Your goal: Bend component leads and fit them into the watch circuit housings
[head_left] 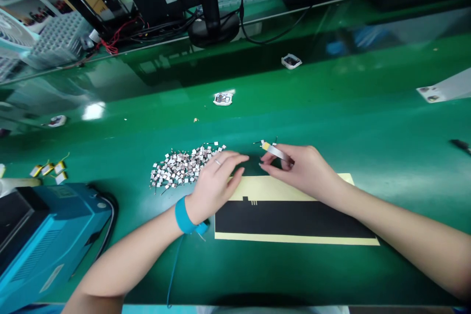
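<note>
Because it carries the work, green bench [275,274] stands first: glossy, filling most of the view.

Blue machine [73,225]: at the left, well apart from both hands.

Paper sheet [253,188]: pale yellow with a broad black band, lying on the bench below the hands; best left flat and square.

Pile of parts [178,169]: small, pale, with dark leads, heaped beside the left hand. Lifting singly from its edge would probably spare the leads a tangle.

Right hand [303,164]: fingers curled about a silver strip, thumb and forefinger tips close together; whether anything sits between those tips, cannot tell.

Left hand [217,179]: fingers loosely bent, thumb apart, nothing seen gripped; between pile and sheet, well placed to steady work.

Wristband [185,216]: blue, on the left wrist, its cord [171,274] running toward the near edge; slack advisable.

Silver strip [278,153]: yellow-tipped, possibly tweezers, in the right hand beyond the sheet; a light, steady pinch should suit.

Loose part [216,143]: just beyond the pile.
</note>
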Demonstrator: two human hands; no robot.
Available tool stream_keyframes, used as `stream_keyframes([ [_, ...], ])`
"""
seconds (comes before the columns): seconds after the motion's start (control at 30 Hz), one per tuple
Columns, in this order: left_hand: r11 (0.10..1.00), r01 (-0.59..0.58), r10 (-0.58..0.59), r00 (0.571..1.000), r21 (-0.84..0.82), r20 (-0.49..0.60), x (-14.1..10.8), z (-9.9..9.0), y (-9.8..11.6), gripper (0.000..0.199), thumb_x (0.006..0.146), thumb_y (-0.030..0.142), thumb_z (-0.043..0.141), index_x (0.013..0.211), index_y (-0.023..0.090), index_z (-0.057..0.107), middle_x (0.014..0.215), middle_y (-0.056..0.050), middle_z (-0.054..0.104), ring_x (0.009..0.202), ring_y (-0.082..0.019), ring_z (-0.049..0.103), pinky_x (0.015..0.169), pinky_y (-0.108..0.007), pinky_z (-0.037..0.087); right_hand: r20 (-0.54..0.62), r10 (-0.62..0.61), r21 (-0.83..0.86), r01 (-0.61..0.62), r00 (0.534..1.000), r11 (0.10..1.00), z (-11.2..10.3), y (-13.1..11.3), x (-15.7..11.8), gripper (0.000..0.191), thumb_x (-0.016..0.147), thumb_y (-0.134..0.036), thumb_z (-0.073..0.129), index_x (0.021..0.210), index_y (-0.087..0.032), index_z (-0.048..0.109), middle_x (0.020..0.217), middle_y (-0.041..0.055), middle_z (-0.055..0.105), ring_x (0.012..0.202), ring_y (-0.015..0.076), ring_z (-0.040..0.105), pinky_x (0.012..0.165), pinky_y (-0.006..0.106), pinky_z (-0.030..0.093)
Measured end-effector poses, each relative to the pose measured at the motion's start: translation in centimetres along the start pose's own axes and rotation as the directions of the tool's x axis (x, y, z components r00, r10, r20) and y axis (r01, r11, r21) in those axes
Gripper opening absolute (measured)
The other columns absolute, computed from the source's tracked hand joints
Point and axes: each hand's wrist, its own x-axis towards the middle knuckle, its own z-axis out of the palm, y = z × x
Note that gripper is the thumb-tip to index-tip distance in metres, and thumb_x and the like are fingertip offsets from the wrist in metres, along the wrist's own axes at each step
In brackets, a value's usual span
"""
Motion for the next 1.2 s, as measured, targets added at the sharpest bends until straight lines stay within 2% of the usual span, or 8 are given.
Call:
stream_keyframes([
  [0.13,0.962,-0.02,-0.008,0.995,0.273,0.101,0.3,0.0,-1.4,0.022,0.08,0.013,0.048,0.099,0.008,0.058,0.105,-0.014,0.058,0.107,-0.027,0.049,0.09,-0.044,0.045,-0.046,-0.208,-0.311,0.184,0.977,0.933,0.2,0.2,-0.6,0.008,0.075,-0.012,0.057,0.08,-0.015,0.062,0.067,0.0002,0.057,0.054,0.0101,0.051,0.05,0.021,0.036],
  [0.37,0.912,-0.051,0.019,0.996,0.406,0.081,0.1,0.6,-1.6,0.014,0.078,0.011,0.053,0.084,0.008,0.064,0.087,-0.01,0.06,0.092,-0.024,0.053,0.084,-0.036,0.048,0.341,-0.307,-0.465,0.443,0.889,0.767,3.2,-1.9,-4.3,0.029,0.07,-0.027,0.066,0.095,-0.014,0.06,0.082,0.004,0.058,0.057,0.0169,0.059,0.046,0.028,0.044],
  [0.6,0.851,-0.027,-0.064,0.986,0.525,0.155,0.6,-0.2,-1.0,0.015,0.078,0.017,0.054,0.082,0.006,0.063,0.087,-0.014,0.058,0.086,-0.026,0.05,0.075,-0.037,0.048,0.394,-0.308,-0.547,0.491,0.866,0.678,3.8,-2.1,-4.8,0.036,0.064,-0.011,0.067,0.098,-0.014,0.057,0.086,0.0049,0.056,0.056,0.0152,0.058,0.045,0.027,0.043],
  [0.77,0.825,-0.035,-0.115,0.967,0.564,0.228,0.6,-0.7,-1.1,0.021,0.078,0.017,0.053,0.095,0.006,0.059,0.089,-0.013,0.057,0.085,-0.025,0.051,0.075,-0.036,0.046,0.358,-0.298,-0.544,0.457,0.885,0.704,4.0,-2.1,-4.9,0.03,0.071,-0.022,0.064,0.098,-0.013,0.057,0.084,0.0046,0.056,0.058,0.0157,0.058,0.045,0.027,0.043],
  [0.93,0.837,0.004,-0.195,0.937,0.547,0.291,0.9,-1.3,-1.2,0.013,0.081,0.019,0.05,0.081,0.013,0.061,0.083,-0.008,0.058,0.077,-0.022,0.052,0.069,-0.034,0.046,0.37,-0.279,-0.551,0.451,0.886,0.702,4.0,-2.2,-5.0,0.025,0.072,-0.016,0.062,0.097,-0.013,0.057,0.082,0.0048,0.056,0.058,0.0157,0.058,0.044,0.026,0.042],
  [1.07,0.894,0.075,-0.155,0.977,0.441,0.147,1.2,-1.8,-1.1,0.011,0.08,0.02,0.051,0.078,0.014,0.061,0.087,-0.008,0.058,0.08,-0.021,0.052,0.069,-0.033,0.045,0.385,-0.259,-0.539,0.443,0.886,0.716,3.9,-2.2,-5.1,0.027,0.068,-0.01,0.063,0.095,-0.013,0.058,0.083,0.005,0.056,0.059,0.0155,0.058,0.044,0.026,0.041],
  [1.13,0.953,0.132,-0.164,0.982,0.273,0.097,1.3,-1.9,-0.7,0.01,0.079,0.02,0.052,0.075,0.015,0.06,0.082,-0.007,0.059,0.078,-0.02,0.053,0.07,-0.033,0.045,0.383,-0.248,-0.528,0.432,0.89,0.731,3.8,-2.2,-5.0,0.025,0.069,-0.009,0.062,0.094,-0.013,0.059,0.082,0.0048,0.056,0.059,0.0157,0.058,0.044,0.026,0.041],
  [1.2,0.961,0.269,-0.258,0.956,-0.062,0.142,1.3,-1.9,0.0,0.008,0.078,0.021,0.055,0.074,0.015,0.059,0.075,-0.005,0.061,0.072,-0.017,0.056,0.067,-0.03,0.046,0.37,-0.248,-0.522,0.421,0.895,0.742,3.9,-2.1,-5.0,0.024,0.07,-0.009,0.062,0.094,-0.013,0.059,0.083,0.0047,0.056,0.059,0.0159,0.058,0.045,0.027,0.042],
])
